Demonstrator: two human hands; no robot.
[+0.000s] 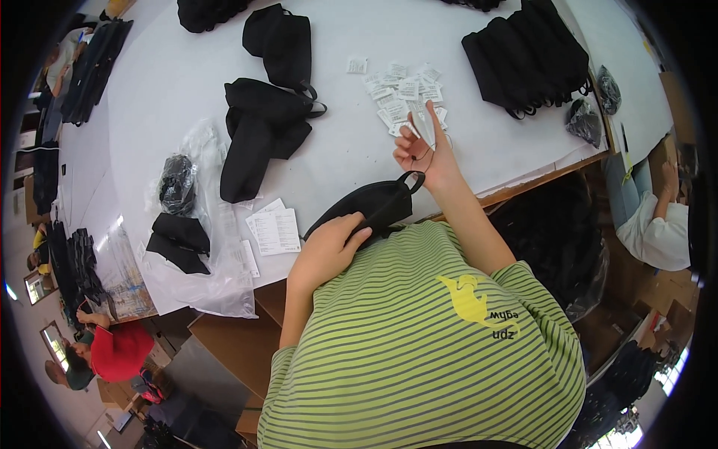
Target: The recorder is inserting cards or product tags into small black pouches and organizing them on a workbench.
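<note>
My left hand (329, 245) grips the near end of a black fabric pouch (381, 203) at the table's front edge, thumb on top. A small loop strap stands up at the pouch's right end. Just beyond it, my right hand (432, 159) pinches a white paper tag (423, 129) between thumb and fingers. A thin dark string hangs from that hand toward the strap; whether it is tied there I cannot tell. Behind the right hand lies a loose pile of white tags (393, 93).
On the white table (336, 150), more black pouches (258, 135) lie to the left, near printed cards (275, 230) and a clear plastic bag (217, 280). A row of black pouches (527, 60) sits at the far right. Other people work on both sides.
</note>
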